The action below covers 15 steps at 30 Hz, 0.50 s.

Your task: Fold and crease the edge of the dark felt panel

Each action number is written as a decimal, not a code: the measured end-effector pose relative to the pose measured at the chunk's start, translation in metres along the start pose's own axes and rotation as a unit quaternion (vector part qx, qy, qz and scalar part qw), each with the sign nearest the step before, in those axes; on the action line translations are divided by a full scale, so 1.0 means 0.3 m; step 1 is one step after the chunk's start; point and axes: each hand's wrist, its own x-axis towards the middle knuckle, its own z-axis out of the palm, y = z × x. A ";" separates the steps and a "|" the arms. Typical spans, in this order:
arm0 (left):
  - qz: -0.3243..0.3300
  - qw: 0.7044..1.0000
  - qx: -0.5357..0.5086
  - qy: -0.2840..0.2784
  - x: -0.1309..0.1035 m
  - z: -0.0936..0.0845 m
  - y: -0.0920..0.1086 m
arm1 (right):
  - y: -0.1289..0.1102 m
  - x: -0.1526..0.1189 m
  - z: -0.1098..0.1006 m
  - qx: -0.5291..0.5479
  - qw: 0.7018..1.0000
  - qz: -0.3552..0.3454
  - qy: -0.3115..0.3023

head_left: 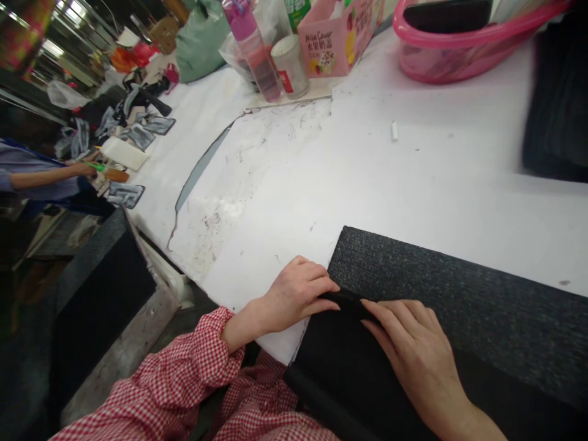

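Observation:
A black sheet of material (349, 361) lies over a speckled dark grey board (441, 282) at the front right of the white-covered table. My left hand (298, 288) pinches the sheet's upper edge near its left corner, thumb below and fingers above. Just to the right, my right hand (413, 349) grips the same edge between thumb and fingers. Between the two hands the edge looks folded or raised. Toward my lap, the sheet's near side hangs over the table's front edge. Whether it is cloth or leather I cannot tell.
Along the back stand a pink bottle (255, 55), a white candle-like jar (290, 66), a pink box (335, 37) and a pink basket (441, 55). A dark stack (558, 116) sits far right. A white stub (394, 131) lies mid-table. Another person's arm (50, 176) works at left.

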 end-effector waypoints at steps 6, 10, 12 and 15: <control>-0.012 0.995 -0.062 0.072 -0.006 0.041 0.002 | 0.012 -0.004 0.007 -0.012 1.000 -0.003 0.020; 0.009 0.991 -0.080 0.103 -0.021 0.064 -0.008 | 0.023 -0.015 0.005 -0.029 0.999 -0.021 0.009; 0.032 0.991 -0.066 0.111 -0.032 0.071 -0.015 | 0.026 -0.019 0.004 -0.037 0.999 -0.027 0.006; 0.065 0.991 -0.029 0.111 -0.047 0.076 -0.024 | 0.025 -0.020 0.006 -0.043 0.998 -0.034 0.005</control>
